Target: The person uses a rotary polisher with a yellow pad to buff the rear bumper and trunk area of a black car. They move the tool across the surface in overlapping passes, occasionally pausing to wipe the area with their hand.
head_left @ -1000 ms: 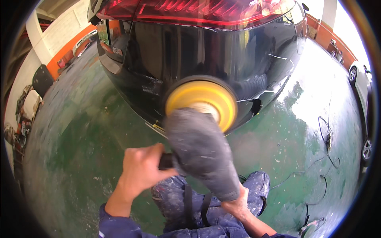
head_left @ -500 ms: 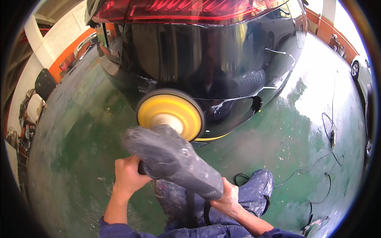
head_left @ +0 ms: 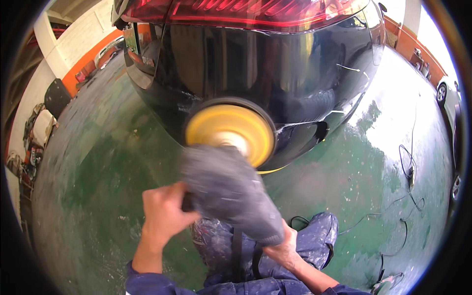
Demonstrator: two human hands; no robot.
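A dusty dark polisher [head_left: 226, 189] with a yellow backing disc [head_left: 211, 129] is between my two hands, blurred by motion. Its pad lies against the lower corner of a black car bumper [head_left: 275, 73]. My left hand [head_left: 166, 209] is wrapped round the side handle near the polisher's head. At the rear end of the body my right hand [head_left: 284, 246] grips the tool, its fingers partly hidden behind the housing. Pale streaks and scuffs mark the bumper right of the disc. Above it spans a red tail light [head_left: 236, 14].
A green, worn floor [head_left: 123, 182] surrounds the car. Black power cables [head_left: 408, 172] trail along it on the right. Car parts [head_left: 44, 125] lean by the left wall. White cars [head_left: 445, 93] stand at the far right. My knee [head_left: 314, 236] is close below the polisher.
The polisher and its disc have shifted right and slightly up along the bumper. My left hand has moved right with it, and my right hand only slightly.
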